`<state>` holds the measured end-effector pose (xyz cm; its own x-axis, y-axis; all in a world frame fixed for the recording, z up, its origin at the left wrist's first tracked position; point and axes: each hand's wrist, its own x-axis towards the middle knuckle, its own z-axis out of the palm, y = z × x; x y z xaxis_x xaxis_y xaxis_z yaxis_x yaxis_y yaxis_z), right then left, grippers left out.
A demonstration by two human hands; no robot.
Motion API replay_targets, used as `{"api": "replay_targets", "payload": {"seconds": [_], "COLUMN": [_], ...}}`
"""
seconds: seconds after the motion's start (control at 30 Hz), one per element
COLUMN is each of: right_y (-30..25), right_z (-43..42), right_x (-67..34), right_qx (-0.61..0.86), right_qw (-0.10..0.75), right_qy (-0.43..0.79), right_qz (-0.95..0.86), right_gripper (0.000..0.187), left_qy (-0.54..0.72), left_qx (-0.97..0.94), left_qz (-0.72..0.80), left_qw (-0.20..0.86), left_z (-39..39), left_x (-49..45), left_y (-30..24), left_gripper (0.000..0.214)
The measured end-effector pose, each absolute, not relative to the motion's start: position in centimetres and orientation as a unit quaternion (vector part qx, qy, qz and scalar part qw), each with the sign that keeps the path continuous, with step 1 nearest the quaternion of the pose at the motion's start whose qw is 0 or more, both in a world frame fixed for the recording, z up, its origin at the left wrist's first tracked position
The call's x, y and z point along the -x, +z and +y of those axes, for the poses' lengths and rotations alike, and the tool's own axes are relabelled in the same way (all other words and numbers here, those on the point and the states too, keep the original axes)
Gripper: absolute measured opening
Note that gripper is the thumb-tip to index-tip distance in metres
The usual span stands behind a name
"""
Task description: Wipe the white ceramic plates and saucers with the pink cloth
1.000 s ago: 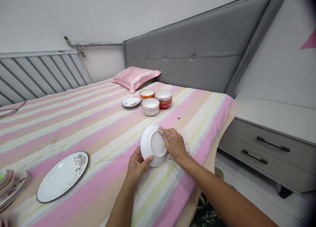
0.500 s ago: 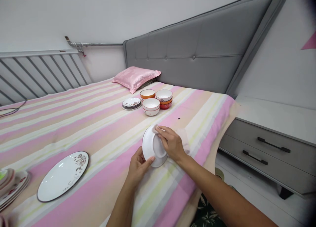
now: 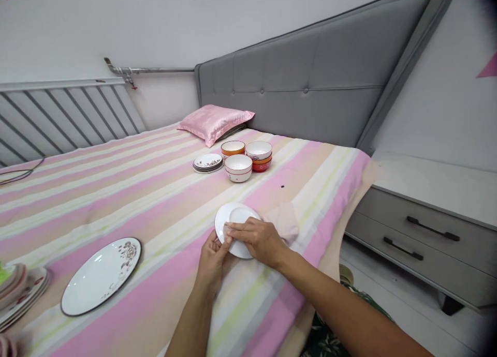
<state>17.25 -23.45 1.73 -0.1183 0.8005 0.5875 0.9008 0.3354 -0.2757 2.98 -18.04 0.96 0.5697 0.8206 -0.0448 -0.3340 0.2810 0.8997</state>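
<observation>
A small white plate [image 3: 239, 212] is tilted above the bed, its underside with the raised foot ring turned toward me. My left hand [image 3: 214, 252] grips its near left rim, thumb on the underside. My right hand [image 3: 258, 239] is closed on a pale pink cloth [image 3: 285, 222], pressing it on the plate's underside near my left thumb. Part of the cloth trails out to the right of the hand. To the left lies a larger oval white plate [image 3: 99, 279] with a dark rim and brown flowers, face up on the striped sheet.
Beyond my hands stand stacked bowls [image 3: 238, 168] and a stack of small flowered plates [image 3: 207, 163]. More plates and bowls [image 3: 23, 300] crowd the left edge. A pink pillow [image 3: 215, 121] lies by the grey headboard [image 3: 310, 72]. At right is a drawer cabinet [image 3: 423, 233].
My right hand has slid with the cloth from the plate's upper edge down to its lower left side. The plate has shifted slightly left and tilted, still in my left hand.
</observation>
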Motion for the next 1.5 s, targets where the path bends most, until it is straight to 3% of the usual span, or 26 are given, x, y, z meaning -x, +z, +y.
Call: {"api": "replay_targets", "payload": {"seconds": [0.33,0.67,1.17,1.5], "right_y": [1.6,1.6,2.6,3.1], "right_z": [-23.8,-23.4,-23.2,-23.7], "right_x": [-17.7,-18.6,-20.5,-17.7], "right_qx": [0.584,0.67,0.702,0.619], "right_qw": [0.298,0.385,0.469,0.406], "right_qy": [-0.045,-0.088,-0.118,-0.169], "right_qz": [-0.754,-0.629,-0.523,-0.65], "right_gripper": [0.033,0.041,0.047,0.046], "left_qy": [0.446,0.52,0.337,0.331], "left_qx": [-0.342,-0.272,-0.493,-0.511], "left_qz": [0.293,0.244,0.251,0.239], "left_qw": [0.773,0.772,0.762,0.757], "left_z": [-16.7,-15.5,-18.8,-18.8], "left_x": [-2.6,-2.1,-2.7,-2.9], "left_y": [-0.1,0.1,1.2,1.0], "left_gripper": [0.036,0.032,0.035,0.033]}}
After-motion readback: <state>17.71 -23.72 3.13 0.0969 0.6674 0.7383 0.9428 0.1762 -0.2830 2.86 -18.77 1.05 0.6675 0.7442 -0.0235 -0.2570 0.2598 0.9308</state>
